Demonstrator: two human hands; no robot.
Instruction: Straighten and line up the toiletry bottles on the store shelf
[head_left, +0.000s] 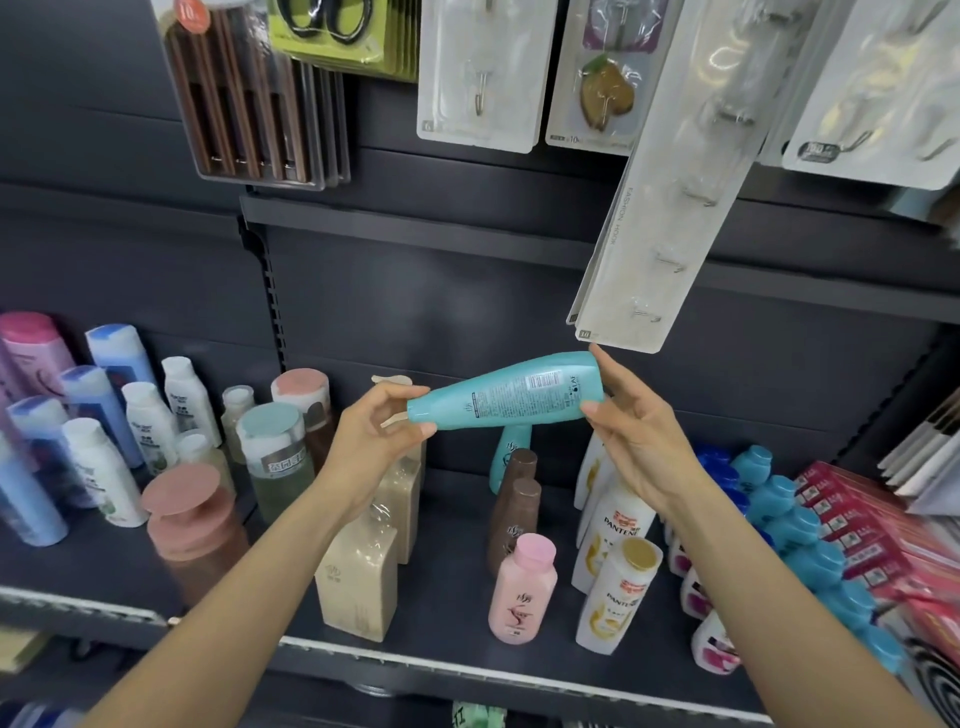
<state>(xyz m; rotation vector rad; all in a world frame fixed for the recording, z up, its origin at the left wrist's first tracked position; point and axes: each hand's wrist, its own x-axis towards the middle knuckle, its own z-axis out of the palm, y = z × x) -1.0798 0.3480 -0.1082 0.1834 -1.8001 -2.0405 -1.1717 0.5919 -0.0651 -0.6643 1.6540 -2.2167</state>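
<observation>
Teal bottle lying sideways in mid-air above the shelf, not standing in any row. Being held at both ends: left hand pinching the narrow end between thumb and fingers, right hand gripping the wide end, thumb under and fingers reaching over the top. Facing the barcode side toward the camera, probably for checking which way the label should turn before setting down. Hanging just below a long hook pack, near its bottom edge but seemingly apart. Waiting directly beneath: a matching teal bottle at the back, with two brown bottles and a pink bottle running forward from it in a loose line. Likely belonging beside or behind that teal one, upright, label forward. Needing a turn to vertical first, and care lowering past the brown caps and the Pantene bottles just to the right.
</observation>
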